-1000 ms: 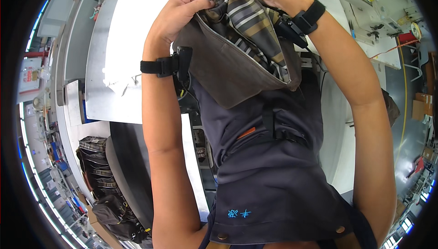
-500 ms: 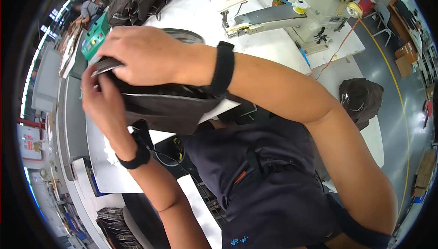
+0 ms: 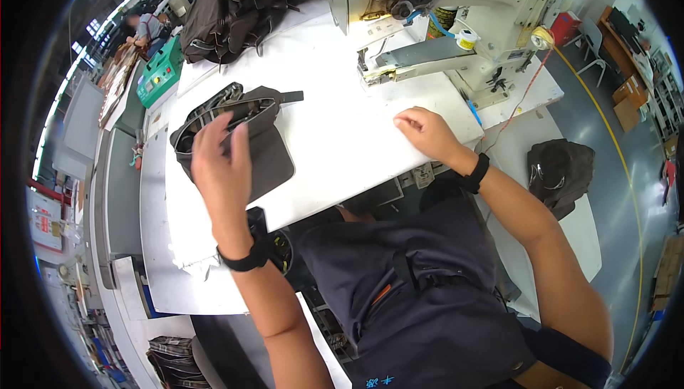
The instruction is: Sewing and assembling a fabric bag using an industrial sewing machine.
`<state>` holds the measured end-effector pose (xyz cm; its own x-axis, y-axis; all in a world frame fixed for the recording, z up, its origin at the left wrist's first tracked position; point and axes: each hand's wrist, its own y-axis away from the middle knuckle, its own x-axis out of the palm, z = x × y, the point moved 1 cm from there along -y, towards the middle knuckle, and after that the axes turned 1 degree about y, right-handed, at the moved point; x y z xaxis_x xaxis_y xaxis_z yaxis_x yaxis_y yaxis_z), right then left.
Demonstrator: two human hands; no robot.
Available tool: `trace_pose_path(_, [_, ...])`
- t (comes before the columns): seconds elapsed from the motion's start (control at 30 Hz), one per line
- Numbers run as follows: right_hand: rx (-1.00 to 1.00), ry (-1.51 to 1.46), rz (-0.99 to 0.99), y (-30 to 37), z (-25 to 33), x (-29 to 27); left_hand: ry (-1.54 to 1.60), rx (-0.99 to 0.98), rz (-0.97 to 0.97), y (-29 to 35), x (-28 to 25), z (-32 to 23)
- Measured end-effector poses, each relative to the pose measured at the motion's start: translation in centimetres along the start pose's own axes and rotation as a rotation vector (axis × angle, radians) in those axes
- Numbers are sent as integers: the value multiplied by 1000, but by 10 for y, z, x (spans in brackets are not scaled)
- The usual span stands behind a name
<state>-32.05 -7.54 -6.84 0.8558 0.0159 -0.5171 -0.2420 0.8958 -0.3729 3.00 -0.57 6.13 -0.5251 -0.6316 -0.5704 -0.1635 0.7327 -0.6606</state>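
the left hand [image 3: 222,179] is spread wide, thumb well apart from the fingers, in front of a dark brown bag [image 3: 268,155] on the white table [image 3: 342,161], left of centre in the frame; whether it touches the bag i cannot tell from here. the right hand [image 3: 427,134], right of centre, is curled with its fingers drawn together, below the pale sewing machine [image 3: 527,22] at the upper right. dark bags [image 3: 231,15] lie heaped at the upper left.

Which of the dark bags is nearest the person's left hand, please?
The lone open bag, at the left hand on the white table; the piled bags lie farther back.
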Motion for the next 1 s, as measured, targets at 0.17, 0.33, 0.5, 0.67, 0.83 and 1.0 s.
trace_pose_path(0.17, [186, -219, -124, 9, -43, 3, 395, 49, 96, -27, 52, -72])
trace_pose_path(0.33, [217, -154, -174, 12, -38, 10, 541, 183, -58, -45, 81, -121])
trace_pose_path(0.5, [162, -96, -193, 14, -32, 10, 433, 247, -154, -70, 102, -142])
trace_pose_path(0.67, [141, -135, -199, 14, -31, 11, 250, 232, -36, -86, 106, -142])
trace_pose_path(0.83, [118, -183, -191, 16, -33, 8, 447, 99, 78, -79, 76, -136])
trace_pose_path(1.0, [104, -204, -205, 16, -34, 9, 287, 296, -10, -70, 75, -145])
